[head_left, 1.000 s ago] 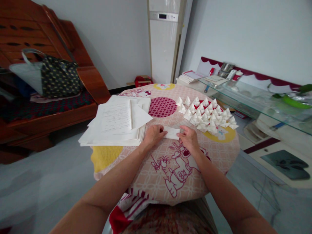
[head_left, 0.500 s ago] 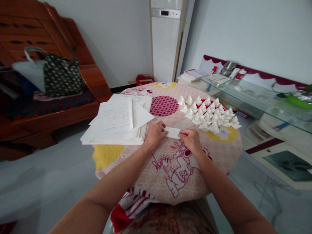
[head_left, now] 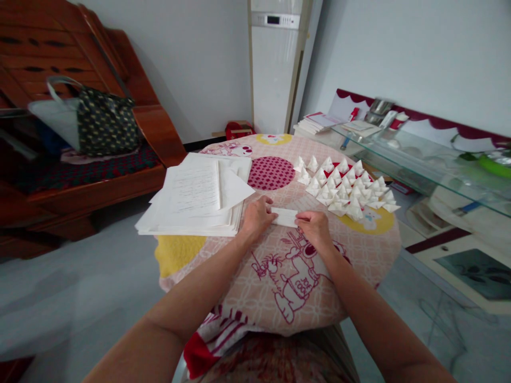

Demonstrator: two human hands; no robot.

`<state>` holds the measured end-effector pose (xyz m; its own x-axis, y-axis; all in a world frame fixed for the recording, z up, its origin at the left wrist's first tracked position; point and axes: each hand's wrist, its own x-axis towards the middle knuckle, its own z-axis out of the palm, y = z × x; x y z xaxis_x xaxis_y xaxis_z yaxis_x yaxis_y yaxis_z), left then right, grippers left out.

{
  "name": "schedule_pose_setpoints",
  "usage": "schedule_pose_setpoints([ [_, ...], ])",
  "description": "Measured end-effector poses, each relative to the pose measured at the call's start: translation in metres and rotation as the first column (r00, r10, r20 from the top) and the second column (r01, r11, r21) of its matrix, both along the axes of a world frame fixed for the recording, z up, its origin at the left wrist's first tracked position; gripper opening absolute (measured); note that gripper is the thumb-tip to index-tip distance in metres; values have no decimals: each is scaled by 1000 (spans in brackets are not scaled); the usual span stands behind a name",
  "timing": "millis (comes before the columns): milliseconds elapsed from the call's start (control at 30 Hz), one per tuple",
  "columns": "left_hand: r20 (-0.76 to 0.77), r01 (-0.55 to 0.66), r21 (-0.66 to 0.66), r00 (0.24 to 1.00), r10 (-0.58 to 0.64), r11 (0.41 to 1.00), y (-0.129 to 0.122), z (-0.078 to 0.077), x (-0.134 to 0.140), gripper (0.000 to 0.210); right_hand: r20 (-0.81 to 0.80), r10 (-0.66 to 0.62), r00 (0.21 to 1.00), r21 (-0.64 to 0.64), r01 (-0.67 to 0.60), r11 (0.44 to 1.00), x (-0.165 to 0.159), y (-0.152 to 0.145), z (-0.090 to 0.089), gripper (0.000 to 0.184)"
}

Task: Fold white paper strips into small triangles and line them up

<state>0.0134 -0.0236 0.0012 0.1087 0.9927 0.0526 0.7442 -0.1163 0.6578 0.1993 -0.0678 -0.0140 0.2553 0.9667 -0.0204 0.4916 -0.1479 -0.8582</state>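
A small folded white paper (head_left: 286,217) lies low over the round table, stretched between my two hands. My left hand (head_left: 258,217) pinches its left end, fingers curled. At the opposite end, my right hand (head_left: 314,225) grips the paper between thumb and fingers. Just left of my left hand is a stack of white paper sheets (head_left: 187,191), the top ones bearing lines of writing. Beyond my right hand stand several folded white paper boats (head_left: 347,186), grouped close together in rows.
A patterned pink cloth (head_left: 255,287) covers the round table. To the right runs a glass-topped cabinet (head_left: 435,175) with items on it. A wooden bench (head_left: 151,133) at the left holds a dark patterned bag (head_left: 106,122). A tall white air conditioner (head_left: 273,74) stands behind.
The view has shifted slightly, so everything appears a little further right. Both hands keep hold of the folded paper, with hardly any movement.
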Motion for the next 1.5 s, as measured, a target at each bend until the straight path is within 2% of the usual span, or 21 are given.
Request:
schedule_pose_setpoints([
  [433, 16, -1, -16, 1000, 1, 1000, 4, -3, -1, 40, 10, -12, 1000, -11, 12, 1000, 0, 4, -1, 24],
  [700, 28, 8, -12, 1000, -8, 1000, 6, -4, -2, 39, 93, 1, 996, 5, -1, 1000, 1, 4, 1, 22],
  [1000, -29, 6, 26, 1000, -6, 1000, 5, -6, -1, 39, 167, 10, 986, -5, -9, 1000, -1, 6, 3, 20],
  [1167, -76, 47, 60, 996, -42, 997, 3, -7, 0, 33, 210, 26, 977, -16, -23, 1000, -2, 5, 5, 23],
  [1300, -97, 152, 235, 986, -133, 960, 4, -13, 1, 31, 242, 27, 970, -43, -18, 999, -3, 5, 6, 26],
  [1500, -22, 415, 328, 902, -432, 849, 11, -27, 3, 29, 259, 34, 965, -63, -18, 998, -3, 6, 5, 27],
])
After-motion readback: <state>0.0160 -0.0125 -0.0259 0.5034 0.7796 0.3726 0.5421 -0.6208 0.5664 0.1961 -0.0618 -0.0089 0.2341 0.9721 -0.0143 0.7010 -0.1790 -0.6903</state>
